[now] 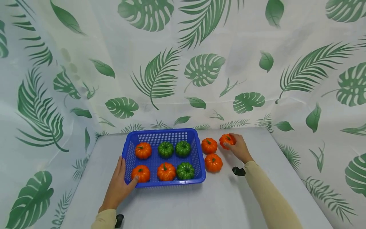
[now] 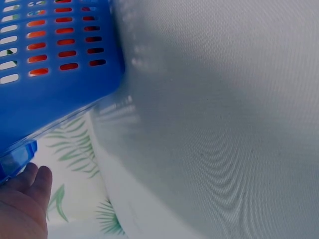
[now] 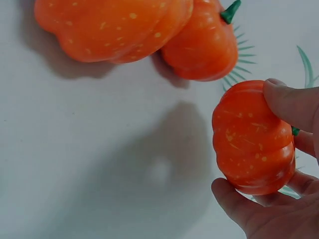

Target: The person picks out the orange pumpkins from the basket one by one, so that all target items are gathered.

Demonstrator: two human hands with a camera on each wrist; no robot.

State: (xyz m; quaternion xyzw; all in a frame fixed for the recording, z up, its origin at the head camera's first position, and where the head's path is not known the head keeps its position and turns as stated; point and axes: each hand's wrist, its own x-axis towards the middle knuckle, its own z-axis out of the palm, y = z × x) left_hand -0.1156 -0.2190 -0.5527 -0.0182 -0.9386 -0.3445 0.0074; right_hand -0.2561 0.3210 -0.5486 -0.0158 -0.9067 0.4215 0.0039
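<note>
Six pumpkins (image 1: 166, 173) in a basket (image 1: 171, 183) on the table (image 1: 177, 206), three more pumpkins (image 1: 213, 163) to its right

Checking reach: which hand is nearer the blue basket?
Left: the left hand holds the blue basket at its near-left corner; the right hand is right of it, holding an orange pumpkin.

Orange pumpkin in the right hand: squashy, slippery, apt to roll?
The orange pumpkin is probably stiff: its ribs show no obvious dent where the right hand grips it. Its shiny surface suggests it may be somewhat slippery. Its squat, rounded body could rock if pushed, and might roll on its side.
</note>
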